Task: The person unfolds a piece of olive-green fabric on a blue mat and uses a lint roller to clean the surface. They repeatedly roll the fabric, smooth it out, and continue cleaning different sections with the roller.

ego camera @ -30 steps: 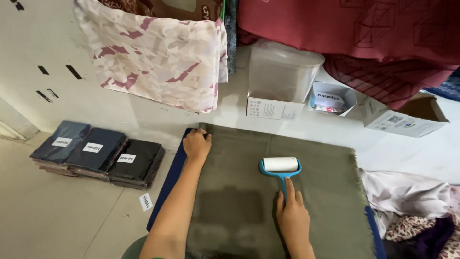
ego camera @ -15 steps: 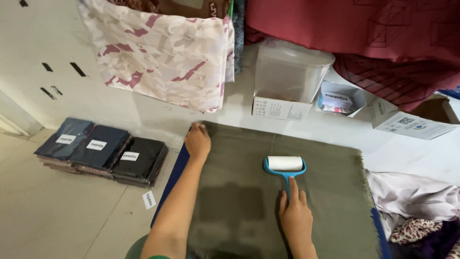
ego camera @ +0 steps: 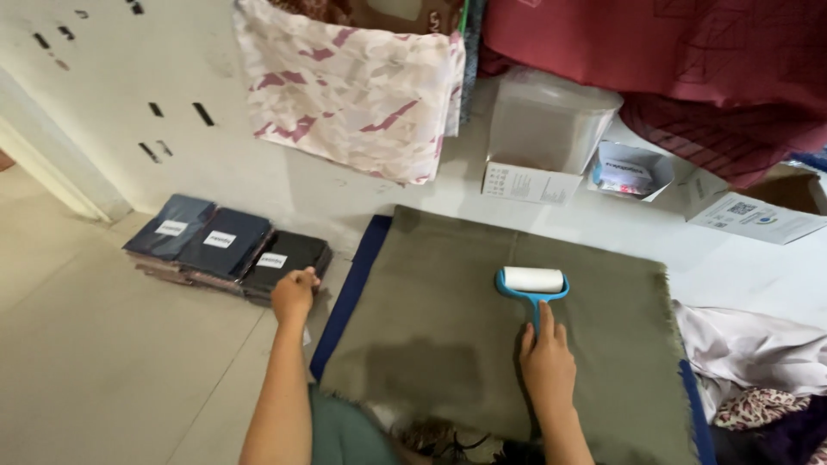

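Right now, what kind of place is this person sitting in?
Probably a home sewing or fabric workroom, on the floor. An olive cloth lies spread out, the right hand holds a blue lint roller on it, folded dark fabrics with labels are stacked beside the left hand, and patterned cloth hangs above.

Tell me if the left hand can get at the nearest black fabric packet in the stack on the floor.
Probably yes: the left hand is already beside the black fabric packet, apparently at its edge, with nothing between them.
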